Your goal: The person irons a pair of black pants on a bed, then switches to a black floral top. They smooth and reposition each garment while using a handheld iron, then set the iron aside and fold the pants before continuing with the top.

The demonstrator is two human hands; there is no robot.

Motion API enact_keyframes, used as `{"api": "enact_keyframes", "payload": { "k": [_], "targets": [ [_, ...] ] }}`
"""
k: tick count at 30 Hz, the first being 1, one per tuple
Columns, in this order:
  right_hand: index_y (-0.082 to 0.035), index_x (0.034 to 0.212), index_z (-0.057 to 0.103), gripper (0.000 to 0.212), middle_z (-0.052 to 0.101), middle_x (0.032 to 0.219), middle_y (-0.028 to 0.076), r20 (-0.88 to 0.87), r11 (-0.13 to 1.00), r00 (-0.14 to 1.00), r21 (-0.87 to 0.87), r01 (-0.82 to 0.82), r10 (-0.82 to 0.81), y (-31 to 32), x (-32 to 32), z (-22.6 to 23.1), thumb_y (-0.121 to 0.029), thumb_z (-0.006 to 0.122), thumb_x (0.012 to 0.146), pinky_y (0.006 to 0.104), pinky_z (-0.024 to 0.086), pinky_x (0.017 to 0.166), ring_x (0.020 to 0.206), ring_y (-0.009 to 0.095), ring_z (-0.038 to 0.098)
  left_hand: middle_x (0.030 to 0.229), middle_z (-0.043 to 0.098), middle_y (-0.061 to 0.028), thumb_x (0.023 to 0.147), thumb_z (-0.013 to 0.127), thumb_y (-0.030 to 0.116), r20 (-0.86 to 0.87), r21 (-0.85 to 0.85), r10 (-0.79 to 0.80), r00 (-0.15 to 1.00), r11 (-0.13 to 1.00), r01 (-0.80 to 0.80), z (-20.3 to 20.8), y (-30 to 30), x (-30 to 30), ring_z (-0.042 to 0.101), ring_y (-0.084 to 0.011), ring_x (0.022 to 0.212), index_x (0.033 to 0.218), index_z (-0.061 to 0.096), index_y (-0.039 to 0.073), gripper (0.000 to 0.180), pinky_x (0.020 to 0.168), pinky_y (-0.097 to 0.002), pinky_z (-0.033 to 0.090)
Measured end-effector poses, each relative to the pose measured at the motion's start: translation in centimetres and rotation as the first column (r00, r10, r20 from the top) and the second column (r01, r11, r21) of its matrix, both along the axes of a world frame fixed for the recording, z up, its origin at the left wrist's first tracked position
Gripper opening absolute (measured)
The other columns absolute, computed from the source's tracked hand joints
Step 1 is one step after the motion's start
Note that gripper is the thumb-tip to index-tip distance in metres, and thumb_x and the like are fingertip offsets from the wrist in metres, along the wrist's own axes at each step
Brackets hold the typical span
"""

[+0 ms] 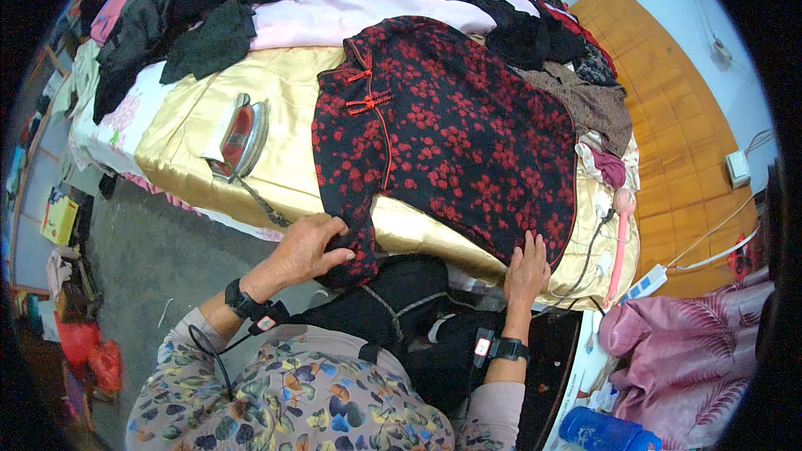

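Note:
A black blouse [476, 125] with red flowers, red piping and red knotted fastenings lies spread over a shiny gold quilt [192, 108]. My left hand [309, 249] is closed on the edge of its sleeve, which hangs over the near side of the bed; the thumb lies over the cloth. Against the lower right corner of the blouse my right hand [526, 267] rests flat, fingers stretched out and holding nothing. An iron [238, 140] with a reddish body sits on the quilt to the left of the blouse, its cord running down towards my left hand.
Dark clothes [200, 33] are heaped at the far left, and black garments [518, 25] lie behind the blouse. On the right are a pink long-handled stick [622, 234], cables, a power strip [646, 282] and a wooden headboard [668, 142]. A blue bottle [606, 430] lies lower right.

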State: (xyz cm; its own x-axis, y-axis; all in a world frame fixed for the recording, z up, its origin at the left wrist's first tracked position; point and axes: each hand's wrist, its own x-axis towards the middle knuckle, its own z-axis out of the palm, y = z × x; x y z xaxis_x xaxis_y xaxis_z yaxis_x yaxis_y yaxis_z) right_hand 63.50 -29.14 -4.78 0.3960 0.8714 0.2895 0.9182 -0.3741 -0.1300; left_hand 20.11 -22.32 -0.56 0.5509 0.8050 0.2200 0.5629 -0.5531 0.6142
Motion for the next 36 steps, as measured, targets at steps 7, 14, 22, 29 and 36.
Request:
{"api": "enact_keyframes", "payload": {
  "k": [7,14,22,29,36],
  "targets": [
    [-0.003,0.129,0.066,0.036,0.065,0.134,0.020,-0.096,0.924,0.961,0.315,-0.218,0.260,-0.3,-6.9,3.5,-0.019,0.064,0.097,0.0455,0.048,0.099,0.122,0.039,0.061,0.086,0.063,-0.0230,0.095,0.069,0.017,0.174,-0.152,0.083,0.981,0.987,-0.056,2.0,-0.9,1.5,0.065,-0.0454,0.086,0.107,0.054,0.002,0.024,0.074,-0.0511,0.051],
    [-0.004,0.141,0.057,0.050,0.067,0.124,0.006,-0.959,0.922,-0.275,0.167,-0.351,0.069,-0.1,-21.1,3.1,-0.039,0.060,0.105,0.0361,0.049,0.102,0.115,0.019,0.062,0.099,0.067,-0.0177,0.092,0.068,0.015,0.153,-0.004,-0.189,0.970,0.981,0.192,3.7,-1.5,4.5,0.069,-0.0403,0.090,0.116,0.062,0.007,0.026,0.075,-0.0481,0.057],
    [-0.002,0.137,0.055,0.038,0.068,0.126,0.008,-0.892,0.910,-0.451,0.203,-0.361,0.020,1.2,-22.3,1.2,-0.007,0.057,0.100,0.0379,0.053,0.104,0.114,0.018,0.067,0.102,0.066,-0.0184,0.094,0.069,0.018,0.229,0.083,0.295,0.928,0.944,-0.320,1.6,5.3,1.2,0.068,-0.0390,0.093,0.129,0.061,0.010,0.037,0.081,-0.0466,0.055],
    [-0.005,0.134,0.058,0.037,0.069,0.120,0.003,-0.768,0.948,-0.639,0.223,-0.228,0.027,0.9,-22.7,2.0,-0.011,0.054,0.097,0.0308,0.054,0.092,0.100,0.013,0.067,0.102,0.068,-0.0210,0.090,0.075,0.018,-0.094,0.042,0.521,0.848,0.853,-0.520,-0.7,12.8,0.8,0.069,-0.0416,0.093,0.153,0.048,0.021,0.068,0.083,-0.0486,0.056],
    [-0.009,0.122,0.063,0.026,0.069,0.104,0.004,-0.955,0.889,-0.255,-0.021,-0.457,-0.153,1.3,-22.9,1.0,-0.016,0.060,0.097,0.0356,0.056,0.081,0.089,0.017,0.067,0.099,0.068,-0.0203,0.087,0.069,0.007,0.182,0.139,0.518,0.836,0.828,-0.543,-0.8,14.4,-0.3,0.068,-0.0415,0.095,0.134,0.063,0.016,0.049,0.085,-0.0497,0.056]
  ]
}}
